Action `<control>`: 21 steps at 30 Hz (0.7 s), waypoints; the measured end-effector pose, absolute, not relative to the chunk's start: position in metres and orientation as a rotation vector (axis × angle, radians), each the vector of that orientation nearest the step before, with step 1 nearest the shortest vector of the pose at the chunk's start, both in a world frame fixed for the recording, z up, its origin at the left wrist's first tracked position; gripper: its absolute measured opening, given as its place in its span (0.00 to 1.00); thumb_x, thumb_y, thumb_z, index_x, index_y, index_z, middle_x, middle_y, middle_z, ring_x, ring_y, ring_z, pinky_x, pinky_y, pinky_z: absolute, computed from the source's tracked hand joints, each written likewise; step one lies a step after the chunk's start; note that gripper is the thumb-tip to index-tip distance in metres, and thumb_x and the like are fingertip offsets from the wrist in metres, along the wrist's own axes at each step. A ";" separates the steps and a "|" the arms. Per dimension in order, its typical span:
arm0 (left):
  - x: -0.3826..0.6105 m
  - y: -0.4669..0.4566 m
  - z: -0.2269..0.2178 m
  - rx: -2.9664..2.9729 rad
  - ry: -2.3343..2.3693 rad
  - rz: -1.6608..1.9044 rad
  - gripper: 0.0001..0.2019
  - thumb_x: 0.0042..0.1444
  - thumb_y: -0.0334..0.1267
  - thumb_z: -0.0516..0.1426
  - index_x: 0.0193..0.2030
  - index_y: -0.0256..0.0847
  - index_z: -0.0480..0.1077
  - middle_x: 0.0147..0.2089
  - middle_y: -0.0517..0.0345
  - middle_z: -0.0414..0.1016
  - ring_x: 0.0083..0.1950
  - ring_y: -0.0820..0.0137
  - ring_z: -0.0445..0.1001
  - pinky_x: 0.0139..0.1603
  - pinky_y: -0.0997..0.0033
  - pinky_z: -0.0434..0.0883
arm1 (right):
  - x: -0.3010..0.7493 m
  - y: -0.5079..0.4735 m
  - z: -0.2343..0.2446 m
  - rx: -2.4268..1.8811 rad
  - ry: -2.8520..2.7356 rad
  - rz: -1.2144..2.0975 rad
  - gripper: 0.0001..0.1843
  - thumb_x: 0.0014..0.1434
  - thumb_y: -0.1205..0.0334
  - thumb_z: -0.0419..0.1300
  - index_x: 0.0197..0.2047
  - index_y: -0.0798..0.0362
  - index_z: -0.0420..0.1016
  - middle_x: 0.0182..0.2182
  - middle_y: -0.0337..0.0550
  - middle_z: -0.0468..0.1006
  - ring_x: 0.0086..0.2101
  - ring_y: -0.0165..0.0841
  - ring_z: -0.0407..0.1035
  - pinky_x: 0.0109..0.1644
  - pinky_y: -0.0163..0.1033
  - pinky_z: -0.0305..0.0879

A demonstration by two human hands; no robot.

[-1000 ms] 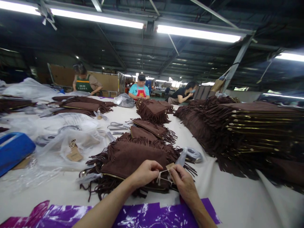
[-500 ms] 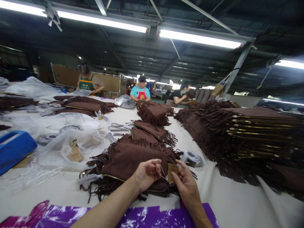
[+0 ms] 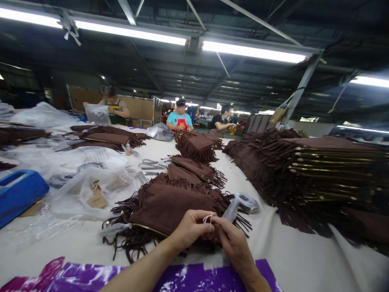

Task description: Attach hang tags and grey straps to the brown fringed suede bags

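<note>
The fingers (image 3: 225, 226) partly hide the white string (image 3: 210, 220).

The left hand (image 3: 193, 230) and right hand (image 3: 235, 239) pinch a white string (image 3: 208, 217) by the near edge of a fringed brown bag (image 3: 172, 202) on the counter (image 3: 291, 255). From them, piled bags (image 3: 331, 170) stand at two o'clock, a blue container (image 3: 24, 196) at nine, purple plastic (image 3: 182, 280) at six.

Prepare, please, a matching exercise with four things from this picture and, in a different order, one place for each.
1. white string
2. blue object
3. purple plastic
4. tall brown stack

A. right side
B. bottom edge
C. fingertips of left hand and right hand
D. left edge

Pairs: 1-C, 2-D, 3-B, 4-A
</note>
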State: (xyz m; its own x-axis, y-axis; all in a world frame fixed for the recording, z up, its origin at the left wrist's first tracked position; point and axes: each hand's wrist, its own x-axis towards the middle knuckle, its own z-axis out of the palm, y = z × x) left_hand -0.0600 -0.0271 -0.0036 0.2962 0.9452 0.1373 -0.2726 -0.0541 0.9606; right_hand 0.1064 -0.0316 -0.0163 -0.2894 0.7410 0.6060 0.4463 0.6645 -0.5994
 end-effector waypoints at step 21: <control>-0.222 -0.072 0.065 1.986 1.149 1.046 0.28 0.48 0.34 0.60 0.59 0.43 0.68 0.52 0.49 0.74 0.45 0.65 0.75 0.46 0.68 0.70 | 0.132 -0.020 -0.037 -1.216 -2.022 0.128 0.20 0.62 0.46 0.50 0.36 0.50 0.76 0.36 0.47 0.80 0.39 0.42 0.74 0.46 0.45 0.68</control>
